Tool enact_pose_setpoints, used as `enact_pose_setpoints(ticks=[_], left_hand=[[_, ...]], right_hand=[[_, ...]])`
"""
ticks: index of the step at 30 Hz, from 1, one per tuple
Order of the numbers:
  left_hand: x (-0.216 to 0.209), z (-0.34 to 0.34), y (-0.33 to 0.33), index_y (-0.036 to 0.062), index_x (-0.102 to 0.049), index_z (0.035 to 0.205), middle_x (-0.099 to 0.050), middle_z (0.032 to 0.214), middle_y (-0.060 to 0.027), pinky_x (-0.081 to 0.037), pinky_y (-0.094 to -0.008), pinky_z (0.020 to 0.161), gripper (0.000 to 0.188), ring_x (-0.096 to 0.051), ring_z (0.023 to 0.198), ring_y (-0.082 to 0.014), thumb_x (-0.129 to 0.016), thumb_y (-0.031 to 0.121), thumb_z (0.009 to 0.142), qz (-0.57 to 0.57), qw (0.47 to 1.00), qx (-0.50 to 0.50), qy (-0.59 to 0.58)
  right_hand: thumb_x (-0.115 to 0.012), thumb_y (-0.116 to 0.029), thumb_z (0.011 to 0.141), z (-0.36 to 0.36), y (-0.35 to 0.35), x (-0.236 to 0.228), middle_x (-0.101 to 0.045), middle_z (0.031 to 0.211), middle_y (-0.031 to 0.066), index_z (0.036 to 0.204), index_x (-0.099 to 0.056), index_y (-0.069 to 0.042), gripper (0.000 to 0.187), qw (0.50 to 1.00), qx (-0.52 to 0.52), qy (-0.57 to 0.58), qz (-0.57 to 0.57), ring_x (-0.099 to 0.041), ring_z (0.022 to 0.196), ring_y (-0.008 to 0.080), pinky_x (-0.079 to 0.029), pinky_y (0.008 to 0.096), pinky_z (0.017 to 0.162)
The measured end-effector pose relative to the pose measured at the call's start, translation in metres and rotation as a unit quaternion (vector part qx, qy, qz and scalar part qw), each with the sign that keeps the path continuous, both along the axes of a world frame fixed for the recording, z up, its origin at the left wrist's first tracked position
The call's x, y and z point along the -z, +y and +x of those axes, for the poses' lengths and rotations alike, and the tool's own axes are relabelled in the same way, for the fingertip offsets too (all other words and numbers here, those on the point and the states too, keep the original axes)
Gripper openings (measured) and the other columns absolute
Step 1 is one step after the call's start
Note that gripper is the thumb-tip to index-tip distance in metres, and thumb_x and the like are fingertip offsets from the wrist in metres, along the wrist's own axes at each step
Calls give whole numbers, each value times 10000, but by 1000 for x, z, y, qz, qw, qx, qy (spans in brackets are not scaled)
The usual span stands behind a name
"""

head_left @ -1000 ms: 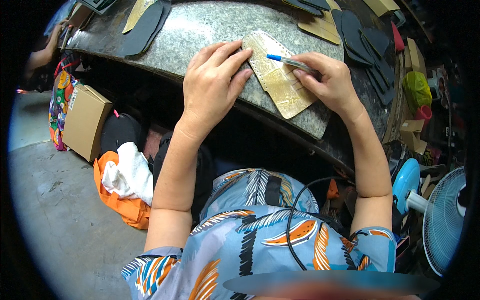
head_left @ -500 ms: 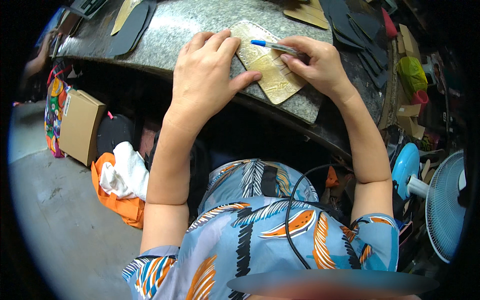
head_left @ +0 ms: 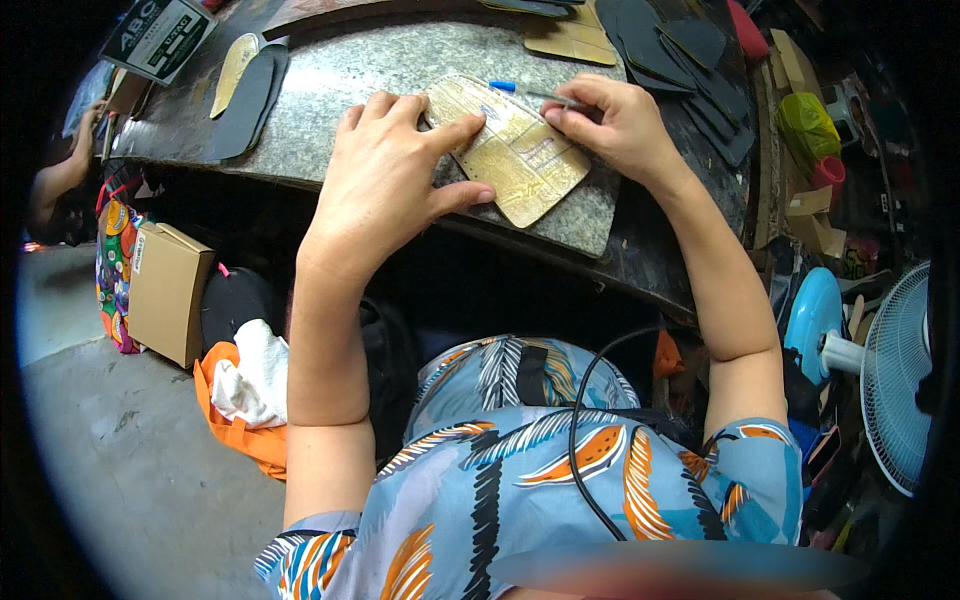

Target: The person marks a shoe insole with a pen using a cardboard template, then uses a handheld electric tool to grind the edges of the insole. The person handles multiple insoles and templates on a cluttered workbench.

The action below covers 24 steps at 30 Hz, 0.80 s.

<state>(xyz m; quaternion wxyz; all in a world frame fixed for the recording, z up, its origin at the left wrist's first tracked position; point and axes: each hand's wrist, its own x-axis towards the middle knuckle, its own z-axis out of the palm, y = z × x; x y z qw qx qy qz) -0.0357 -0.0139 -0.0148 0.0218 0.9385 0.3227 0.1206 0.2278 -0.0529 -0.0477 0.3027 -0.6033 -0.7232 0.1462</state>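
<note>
A gold-coloured, sole-shaped piece (head_left: 535,180) with a rounded end, drawn lines and small marks along its edge lies flat on the grey speckled slab (head_left: 320,110). My left hand (head_left: 385,170) spreads over its left side, the index fingertip on its surface and the thumb at its lower left edge. Between the thumb and fingers of my right hand (head_left: 620,125) is a pen (head_left: 530,93), its blue end pointing left above the piece's upper right edge. The pen's other end is hidden by that hand.
Dark sole-shaped sheets (head_left: 250,105) lie at the table's left, and more dark sheets (head_left: 690,70) are piled at the right. A printed box (head_left: 160,40) stands at the far left. Beside my right arm is a fan (head_left: 890,380). A cardboard box (head_left: 168,295) sits below the table.
My left index finger has come onto the gold-coloured piece. The pen in my right hand lies at a slightly different angle. The whole view has shifted, showing more of the table's far side.
</note>
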Motion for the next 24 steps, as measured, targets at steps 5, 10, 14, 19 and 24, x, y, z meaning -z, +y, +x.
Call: enact_pose_setpoints(ticks=[5, 10, 14, 19, 24], left_hand=[[-3, 3, 0, 210, -653, 1278, -612, 1178, -187, -414, -445, 984, 623, -535, 1111, -353, -737, 527, 747, -8, 1000, -5, 9], [-7, 8, 0, 168, -661, 1231, -638, 1052, -159, -431, -439, 941, 601, -562, 1040, -339, -716, 539, 760, 8, 1000, 3, 17], [-9, 19, -5, 163, -630, 1235, -647, 969, -139, -444, -431, 914, 597, -580, 1000, -339, -703, 538, 776, 50, 997, -8, 66], [-13, 28, -4, 185, -569, 1295, -669, 952, -150, -462, -439, 899, 636, -608, 1008, -339, -690, 546, 785, 45, 990, -15, 131], [-19, 33, 1, 297, -504, 1390, -682, 959, -157, -476, -440, 891, 674, -625, 1009, -338, -663, 568, 793, 78, 979, 12, 187]], right_hand=[[-726, -186, 849, -5, -2, -4, -673, 814, 46, 939, -707, -25, 186, 999, -10, -38, 22, -639, 694, 130, -494, 259, 640], [-715, -276, 855, -5, -2, -1, -686, 793, 44, 918, -722, -84, 203, 997, 17, -67, 19, -667, 704, 187, -513, 313, 633], [-681, -343, 891, -2, -1, 1, -693, 760, 59, 897, -738, -110, 240, 998, 22, -33, 48, -668, 679, 226, -512, 334, 614], [-515, -306, 1041, 8, 2, -12, -616, 788, -11, 1003, -652, -62, 282, 971, 7, 209, 113, -528, 617, 59, -413, 216, 549], [-532, -238, 1027, 4, 13, -15, -617, 838, 23, 998, -551, -70, 171, 869, 23, 486, -96, -626, 680, 105, -535, 244, 602]])
